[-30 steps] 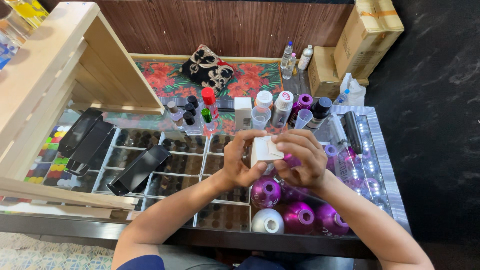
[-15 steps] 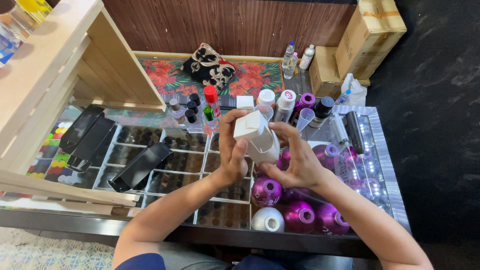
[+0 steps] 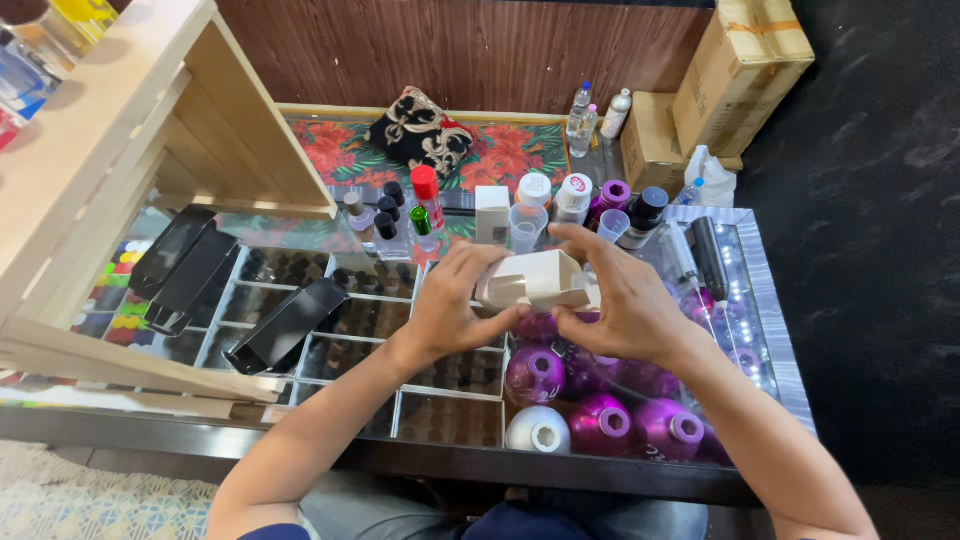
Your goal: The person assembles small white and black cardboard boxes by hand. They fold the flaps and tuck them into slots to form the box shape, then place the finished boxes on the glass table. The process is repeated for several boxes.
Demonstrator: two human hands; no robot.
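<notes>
Head view looks down on a glass-topped display counter (image 3: 770, 330) with a metal rim, where both hands meet over its middle. Left hand (image 3: 455, 300) and right hand (image 3: 625, 300) are both closed around a small cream cardboard box (image 3: 535, 282), which lies tilted on its side between them, held above the glass and clear of it; the left fingers wrap its near left end, the right fingers curl over its far right end. Just near of the hands stand round purple metallic bottles (image 3: 535, 375) and one white round bottle (image 3: 538, 432), close under the wrists, so little room is left on the near right. Far of the hands, a row of small capped bottles and plastic cups (image 3: 555, 205) lines the far edge, with a white upright carton (image 3: 492, 212) among them. To the left, the glass is more open, crossed only by three black oblong cases (image 3: 285, 325) lying near a slanted wooden shelf unit (image 3: 120, 170). A brown cardboard carton (image 3: 735, 75) sits on the floor at the far right. Compared with half a second earlier, the box has turned from standing upright in the hands to lying nearly flat, and the hands sit slightly lower.
</notes>
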